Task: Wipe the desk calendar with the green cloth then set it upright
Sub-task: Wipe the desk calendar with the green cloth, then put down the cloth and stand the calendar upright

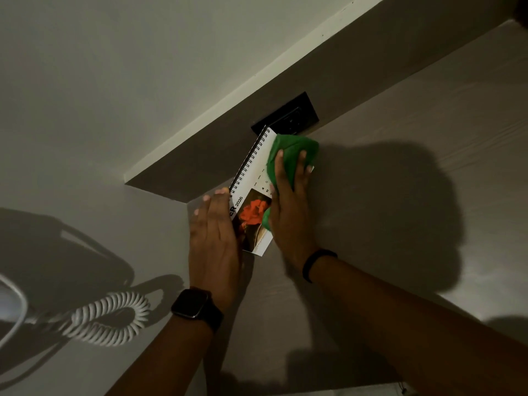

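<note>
Partly hidden: desk calendar (253, 192) under green cloth (294, 155), both hands.

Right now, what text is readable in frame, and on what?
"ER 2026": end of a month name, the rest hidden by the left hand, on the desk calendar.
Weekday headers and date numbers on the calendar: too small to read.
Smartwatch screen: dark, no text.

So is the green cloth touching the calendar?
Touching. The head view shows the right hand pressing the green cloth flat on the calendar page, no gap between them.
</note>
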The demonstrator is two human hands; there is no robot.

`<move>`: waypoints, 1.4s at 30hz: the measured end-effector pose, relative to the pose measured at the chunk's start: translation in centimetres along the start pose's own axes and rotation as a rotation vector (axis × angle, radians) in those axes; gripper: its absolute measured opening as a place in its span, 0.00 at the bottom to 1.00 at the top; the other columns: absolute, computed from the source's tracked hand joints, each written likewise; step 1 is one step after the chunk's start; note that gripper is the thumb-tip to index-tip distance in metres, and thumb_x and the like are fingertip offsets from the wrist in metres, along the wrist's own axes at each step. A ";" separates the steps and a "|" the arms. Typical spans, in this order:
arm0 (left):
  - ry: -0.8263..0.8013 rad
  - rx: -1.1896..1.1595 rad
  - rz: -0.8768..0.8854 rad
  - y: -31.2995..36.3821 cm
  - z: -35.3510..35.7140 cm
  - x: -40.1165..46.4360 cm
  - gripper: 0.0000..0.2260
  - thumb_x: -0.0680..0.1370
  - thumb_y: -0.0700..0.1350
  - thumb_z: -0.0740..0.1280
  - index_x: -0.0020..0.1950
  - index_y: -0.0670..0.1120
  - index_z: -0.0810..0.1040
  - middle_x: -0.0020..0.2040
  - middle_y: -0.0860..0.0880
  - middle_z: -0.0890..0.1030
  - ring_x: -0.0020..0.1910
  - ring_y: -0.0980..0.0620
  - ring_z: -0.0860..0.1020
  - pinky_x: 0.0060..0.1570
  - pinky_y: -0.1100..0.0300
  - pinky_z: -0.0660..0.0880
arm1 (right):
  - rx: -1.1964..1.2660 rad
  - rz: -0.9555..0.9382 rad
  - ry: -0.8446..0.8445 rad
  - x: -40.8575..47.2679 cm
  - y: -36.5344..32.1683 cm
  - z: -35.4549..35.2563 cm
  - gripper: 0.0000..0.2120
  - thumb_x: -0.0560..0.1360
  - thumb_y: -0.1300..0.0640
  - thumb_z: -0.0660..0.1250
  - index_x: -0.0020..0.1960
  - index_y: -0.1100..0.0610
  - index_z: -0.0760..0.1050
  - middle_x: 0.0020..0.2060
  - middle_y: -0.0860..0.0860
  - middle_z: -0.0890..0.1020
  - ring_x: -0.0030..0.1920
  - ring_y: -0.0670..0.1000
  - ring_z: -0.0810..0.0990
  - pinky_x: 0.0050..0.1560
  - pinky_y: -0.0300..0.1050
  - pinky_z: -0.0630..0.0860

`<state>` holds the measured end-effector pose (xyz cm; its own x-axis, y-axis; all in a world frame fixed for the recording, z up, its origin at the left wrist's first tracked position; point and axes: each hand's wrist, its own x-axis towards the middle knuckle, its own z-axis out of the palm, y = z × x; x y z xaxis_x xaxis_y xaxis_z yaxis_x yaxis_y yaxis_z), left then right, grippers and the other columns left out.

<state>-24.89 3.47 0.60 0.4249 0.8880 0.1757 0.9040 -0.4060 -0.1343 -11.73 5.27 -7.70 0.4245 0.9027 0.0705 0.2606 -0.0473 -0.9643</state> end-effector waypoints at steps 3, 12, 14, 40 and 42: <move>-0.013 -0.028 -0.005 0.5 -0.6 0.1 0.37 0.78 0.49 0.71 0.82 0.37 0.59 0.78 0.32 0.69 0.78 0.31 0.66 0.76 0.32 0.65 | 0.015 -0.110 -0.252 -3.4 -0.7 -0.5 0.36 0.83 0.64 0.57 0.85 0.47 0.45 0.85 0.56 0.39 0.84 0.60 0.37 0.83 0.62 0.56; 0.016 -0.242 0.001 8.9 -0.7 1.2 0.37 0.81 0.58 0.61 0.85 0.41 0.57 0.84 0.36 0.59 0.84 0.34 0.55 0.78 0.32 0.60 | -0.100 0.078 -0.230 -1.8 0.9 -17.7 0.31 0.87 0.56 0.57 0.82 0.39 0.45 0.85 0.47 0.39 0.84 0.52 0.39 0.82 0.51 0.47; -0.024 -0.376 -0.043 14.1 0.7 2.4 0.37 0.80 0.61 0.61 0.84 0.42 0.60 0.82 0.38 0.64 0.82 0.36 0.61 0.77 0.35 0.64 | -0.259 0.052 -0.229 0.6 1.7 -23.2 0.31 0.87 0.56 0.57 0.84 0.43 0.47 0.85 0.49 0.39 0.85 0.56 0.40 0.80 0.54 0.48; 0.287 -0.966 -0.693 21.4 7.1 -0.9 0.45 0.83 0.57 0.66 0.86 0.49 0.38 0.87 0.46 0.48 0.86 0.48 0.52 0.83 0.46 0.58 | -0.319 -0.026 -0.379 5.9 1.2 -18.9 0.20 0.85 0.61 0.58 0.76 0.62 0.70 0.74 0.61 0.75 0.75 0.60 0.72 0.74 0.35 0.59; 0.435 -1.033 -0.884 18.4 6.8 -2.8 0.45 0.83 0.53 0.68 0.86 0.46 0.37 0.86 0.55 0.50 0.84 0.58 0.55 0.82 0.56 0.59 | -0.198 0.079 -0.481 5.6 -0.1 -15.1 0.22 0.85 0.63 0.59 0.79 0.60 0.67 0.77 0.58 0.72 0.76 0.56 0.71 0.76 0.40 0.63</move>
<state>-9.83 -5.04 -8.99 -0.4773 0.8688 0.1316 0.4235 0.0962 0.9008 3.69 3.85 -3.38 0.0158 0.9852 -0.1707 0.4221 -0.1613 -0.8921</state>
